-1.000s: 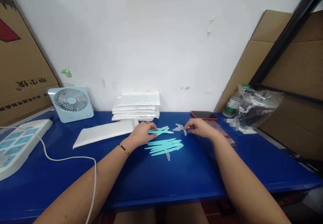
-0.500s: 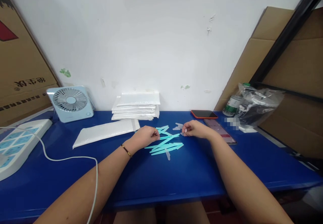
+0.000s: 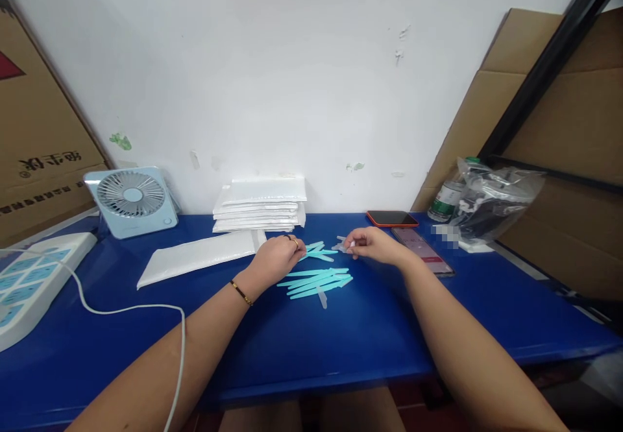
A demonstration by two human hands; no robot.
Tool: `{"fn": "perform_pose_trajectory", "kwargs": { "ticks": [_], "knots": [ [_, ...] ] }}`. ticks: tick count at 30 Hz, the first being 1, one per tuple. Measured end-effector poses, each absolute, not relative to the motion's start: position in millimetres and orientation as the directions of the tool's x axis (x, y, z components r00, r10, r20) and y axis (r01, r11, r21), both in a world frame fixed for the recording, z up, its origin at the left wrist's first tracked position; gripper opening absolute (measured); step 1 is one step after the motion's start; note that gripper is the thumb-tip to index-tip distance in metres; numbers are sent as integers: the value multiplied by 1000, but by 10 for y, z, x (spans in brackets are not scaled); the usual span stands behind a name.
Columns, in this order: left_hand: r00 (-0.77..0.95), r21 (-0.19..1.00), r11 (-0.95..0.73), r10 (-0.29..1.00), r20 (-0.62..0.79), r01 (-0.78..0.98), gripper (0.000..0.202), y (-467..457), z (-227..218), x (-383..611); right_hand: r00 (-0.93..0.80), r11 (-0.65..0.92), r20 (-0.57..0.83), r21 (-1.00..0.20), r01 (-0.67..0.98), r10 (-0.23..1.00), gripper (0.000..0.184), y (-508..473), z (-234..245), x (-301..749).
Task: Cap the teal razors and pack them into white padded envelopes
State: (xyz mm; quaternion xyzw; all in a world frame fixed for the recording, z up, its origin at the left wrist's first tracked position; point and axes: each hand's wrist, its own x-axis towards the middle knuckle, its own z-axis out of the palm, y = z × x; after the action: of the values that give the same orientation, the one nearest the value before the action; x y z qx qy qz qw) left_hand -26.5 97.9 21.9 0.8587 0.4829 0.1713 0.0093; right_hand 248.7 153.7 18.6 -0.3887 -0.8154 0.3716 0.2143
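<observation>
My left hand is closed in a pinch at the near end of a slim turquoise eyebrow razor, which points to the right over a few others. In front of it, several more turquoise razors lie in a loose pile on the blue table. A translucent blade cap rests against that pile's near side. My right hand has its fingertips closed on a small clear cap, mostly hidden by the fingers. Other clear caps lie just left of those fingers.
A white padded envelope lies left of my left hand, with a stack of envelopes behind. A fan, power strip and white cable occupy the left. Two phones, a bottle and a plastic bag stand right.
My left hand has moved slightly up and left, lifting its razor away from the front pile towards the back group. My right hand has shifted slightly left and up, nearer the clear caps.
</observation>
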Motion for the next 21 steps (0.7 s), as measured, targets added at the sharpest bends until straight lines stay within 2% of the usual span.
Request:
{"fn": "perform_pose_trajectory", "kwargs": {
  "ticks": [9, 21],
  "knots": [
    [442, 220, -502, 856, 269, 836, 32, 1017, 214, -293, -605, 424, 122, -819, 387, 787, 26, 1483, 191, 2372],
    [420, 215, -485, 861, 286, 848, 27, 1055, 197, -316, -570, 458, 174, -792, 403, 803, 24, 1516, 165, 2375]
  ]
}}
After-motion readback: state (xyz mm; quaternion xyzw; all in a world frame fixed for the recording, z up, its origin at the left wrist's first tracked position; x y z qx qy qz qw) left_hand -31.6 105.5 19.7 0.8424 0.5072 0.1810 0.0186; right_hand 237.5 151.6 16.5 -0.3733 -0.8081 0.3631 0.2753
